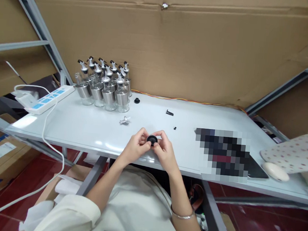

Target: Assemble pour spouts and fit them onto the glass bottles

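A round black rubber stopper point(152, 140) is pinched between my two hands over the front of the white table. My left hand point(137, 144) grips its left side with thumb and fingers. On the right side, my right hand point(164, 148) holds it the same way. Beyond my hands lies a silver pour spout point(125, 120) on its side. Farther back are another small black stopper point(137, 100), a black lever-like piece point(169, 113) and a tiny black part point(174, 128).
Several glass-and-steel bottles point(109, 98) with spouts stand at back left. Beside them is a white power strip point(50, 99) with a cable hanging off the table. A blurred-out tablet point(256, 167), a white oval object point(275, 171) and a dotted container point(290, 154) sit at right.
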Tool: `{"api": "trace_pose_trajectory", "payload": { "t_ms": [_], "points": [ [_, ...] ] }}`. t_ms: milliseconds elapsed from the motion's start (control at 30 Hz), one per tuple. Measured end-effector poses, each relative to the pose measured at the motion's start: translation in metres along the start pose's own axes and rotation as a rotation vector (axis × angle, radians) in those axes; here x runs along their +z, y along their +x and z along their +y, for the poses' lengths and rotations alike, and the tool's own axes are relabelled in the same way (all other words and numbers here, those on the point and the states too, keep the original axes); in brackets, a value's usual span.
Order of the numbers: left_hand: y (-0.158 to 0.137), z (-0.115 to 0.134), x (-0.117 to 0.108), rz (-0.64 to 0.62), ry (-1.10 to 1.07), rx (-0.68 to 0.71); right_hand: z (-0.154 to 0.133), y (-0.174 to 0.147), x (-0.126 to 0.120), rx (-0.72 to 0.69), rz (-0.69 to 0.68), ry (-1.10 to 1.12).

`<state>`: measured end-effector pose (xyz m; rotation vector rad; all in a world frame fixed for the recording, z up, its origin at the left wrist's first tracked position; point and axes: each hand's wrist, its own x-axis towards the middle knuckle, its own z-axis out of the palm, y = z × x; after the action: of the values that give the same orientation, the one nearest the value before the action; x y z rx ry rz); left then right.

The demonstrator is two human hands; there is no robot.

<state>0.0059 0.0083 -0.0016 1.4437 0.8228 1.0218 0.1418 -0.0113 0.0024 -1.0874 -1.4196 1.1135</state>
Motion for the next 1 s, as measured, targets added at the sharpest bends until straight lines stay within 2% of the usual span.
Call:
{"api": "trace_pose_trajectory", "payload": {
  "t_ms": [700, 867, 1000],
  "points": [
    [-0.0023, 0.0022, -0.0010, 0.007, 0.054, 0.008, 0.0038, -0.0023, -0.0006, -0.051, -0.007, -0.037],
    [-0.0035, 0.0027, 0.0008, 0.018, -0.002, 0.062, 0.0045, -0.0014, 0.0005, -0.086, -0.027, 0.066],
    [-0.0030, 0.0021, 0.0019, -0.002, -0.032, 0.099, 0.0037, -0.0003, 0.0019, -0.093, 0.006, 0.106]
  ]
}}
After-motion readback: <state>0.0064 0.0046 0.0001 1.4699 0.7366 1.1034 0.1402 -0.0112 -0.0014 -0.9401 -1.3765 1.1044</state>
